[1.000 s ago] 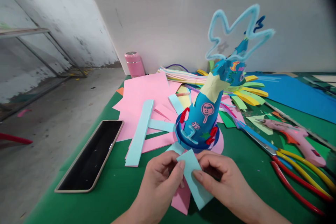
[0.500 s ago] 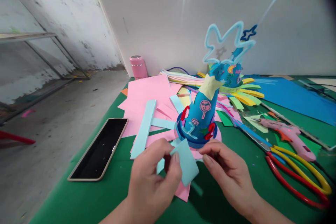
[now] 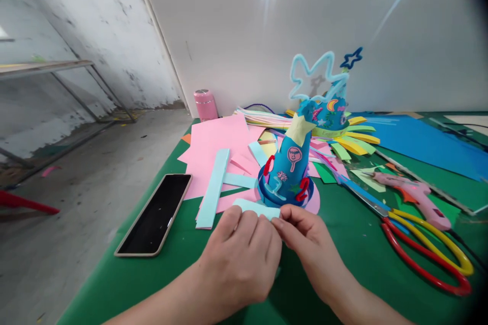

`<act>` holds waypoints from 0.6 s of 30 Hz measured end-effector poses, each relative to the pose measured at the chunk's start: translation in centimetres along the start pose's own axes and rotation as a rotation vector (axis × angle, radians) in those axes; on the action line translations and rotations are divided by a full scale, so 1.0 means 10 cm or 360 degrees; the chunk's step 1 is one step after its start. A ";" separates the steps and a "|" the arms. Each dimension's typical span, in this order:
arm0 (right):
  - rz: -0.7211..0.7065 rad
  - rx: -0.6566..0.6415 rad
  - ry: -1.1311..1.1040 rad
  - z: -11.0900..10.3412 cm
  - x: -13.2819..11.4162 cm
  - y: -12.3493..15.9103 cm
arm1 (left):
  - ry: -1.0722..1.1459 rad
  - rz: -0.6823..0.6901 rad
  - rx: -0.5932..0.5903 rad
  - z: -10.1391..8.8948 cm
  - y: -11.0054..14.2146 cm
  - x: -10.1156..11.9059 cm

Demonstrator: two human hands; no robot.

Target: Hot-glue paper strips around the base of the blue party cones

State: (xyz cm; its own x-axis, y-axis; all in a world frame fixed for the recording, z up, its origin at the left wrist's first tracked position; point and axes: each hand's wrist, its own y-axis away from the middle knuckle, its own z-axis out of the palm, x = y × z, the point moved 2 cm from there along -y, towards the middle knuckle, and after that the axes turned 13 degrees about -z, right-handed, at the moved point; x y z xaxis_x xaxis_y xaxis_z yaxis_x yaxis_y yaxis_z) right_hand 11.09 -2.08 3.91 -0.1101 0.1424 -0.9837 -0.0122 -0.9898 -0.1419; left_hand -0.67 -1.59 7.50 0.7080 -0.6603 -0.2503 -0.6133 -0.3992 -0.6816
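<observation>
Right hand (image 3: 313, 245) has rejoined the light-blue paper (image 3: 256, 207).

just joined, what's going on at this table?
A person has a light blue paper piece in their bare hands: the left hand is curled over it, hiding its lower part, and the right hand pinches its right end. Just beyond stands a decorated blue cone hat. Scissors and a pink glue gun lie to the right, a phone to the left.
</observation>
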 end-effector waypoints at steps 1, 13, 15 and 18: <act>-0.0006 -0.0005 0.0040 -0.01 0.01 -0.01 | -0.0015 -0.0017 -0.0017 -0.01 0.00 0.00; -0.0468 -0.0956 0.0790 -0.28 -0.22 -0.09 | 0.1324 -0.1022 -0.1203 0.10 -0.06 -0.20; -0.0512 -0.0869 0.0823 -0.31 -0.23 -0.11 | 0.1692 -0.1260 -0.1447 0.20 -0.04 -0.14; -0.0491 -0.0673 0.0737 -0.35 -0.20 -0.13 | 0.2150 -0.1689 -0.1485 0.32 -0.02 -0.05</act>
State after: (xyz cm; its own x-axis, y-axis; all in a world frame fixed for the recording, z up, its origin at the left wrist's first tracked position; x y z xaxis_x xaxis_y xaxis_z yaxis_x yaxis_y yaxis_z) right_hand 14.83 -1.06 5.65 0.2721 0.4969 -0.8240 0.4234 -0.8309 -0.3612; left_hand 0.21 0.79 5.55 0.4436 0.2415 0.8631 -0.4731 -0.7548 0.4544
